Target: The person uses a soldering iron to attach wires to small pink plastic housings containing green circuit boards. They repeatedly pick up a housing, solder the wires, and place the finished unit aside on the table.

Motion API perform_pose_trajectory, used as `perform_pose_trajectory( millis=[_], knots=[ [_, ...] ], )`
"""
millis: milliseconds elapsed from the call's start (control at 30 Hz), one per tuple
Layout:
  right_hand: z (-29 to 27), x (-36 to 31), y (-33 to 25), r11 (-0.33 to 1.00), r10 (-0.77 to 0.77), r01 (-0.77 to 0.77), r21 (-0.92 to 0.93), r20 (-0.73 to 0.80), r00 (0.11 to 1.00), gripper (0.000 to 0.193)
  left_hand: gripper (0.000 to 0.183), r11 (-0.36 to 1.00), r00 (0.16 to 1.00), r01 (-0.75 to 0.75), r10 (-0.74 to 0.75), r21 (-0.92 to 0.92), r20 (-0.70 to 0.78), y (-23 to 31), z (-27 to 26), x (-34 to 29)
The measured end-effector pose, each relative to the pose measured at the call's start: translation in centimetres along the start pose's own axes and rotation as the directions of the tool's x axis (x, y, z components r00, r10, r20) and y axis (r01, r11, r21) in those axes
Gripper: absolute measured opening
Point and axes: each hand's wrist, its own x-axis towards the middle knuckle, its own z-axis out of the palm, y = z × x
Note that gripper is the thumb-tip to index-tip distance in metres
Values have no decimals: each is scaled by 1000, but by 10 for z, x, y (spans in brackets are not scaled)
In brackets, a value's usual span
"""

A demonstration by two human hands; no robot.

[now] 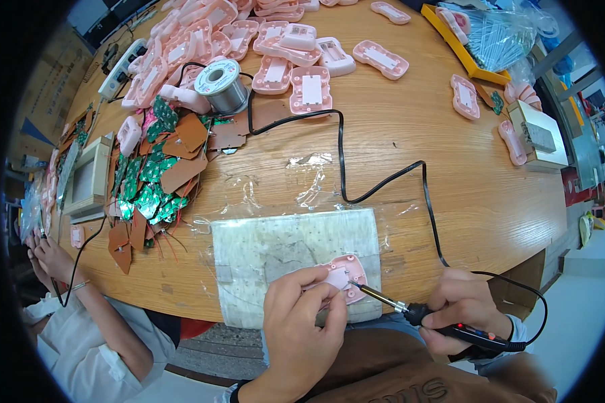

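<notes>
My left hand [301,326] is closed on a pink plastic shell [357,266], pressing it against a pale, stained work mat [249,289] at the table's near edge. A white rectangular piece sits in the shell's middle, partly under my fingers. My right hand [460,305] grips a black soldering iron [420,314] with small red lights on its handle. The iron's metal tip points left and reaches the shell beside the white piece; whether it touches metal there is too small to tell. Its black cord runs back across the table.
Many pink shells [309,91] are heaped at the back around a solder wire spool [220,86]. Green and brown circuit boards [158,171] with wires pile up at left. A co-worker's hands [50,258] are at far left. A yellow tray [474,60] and metal box [534,134] stand at right.
</notes>
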Motion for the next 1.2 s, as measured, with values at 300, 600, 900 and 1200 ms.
perform_pose_trajectory(
  millis=[300, 600, 900, 1200],
  knots=[
    [-16, -4, 4, 1000, -28, 28, -4, -15, 1000, 24, 11, 955, 981, -70, 119, 287, -154, 25, -43, 22],
    [-25, -25, 18, 995, -84, 55, -81, -412, 908, 24, 23, 980, 964, -98, 137, 175, -228, 5, -58, 105],
    [-25, -27, 27, 996, 89, -93, 11, -404, 910, 23, 17, 718, 979, 119, 29, 686, -200, -90, -129, 145],
    [-24, -8, 18, 997, 42, -65, -40, -415, 909, 26, 21, 932, 934, 356, -353, 65, -50, -51, -182, 131]
  ],
)
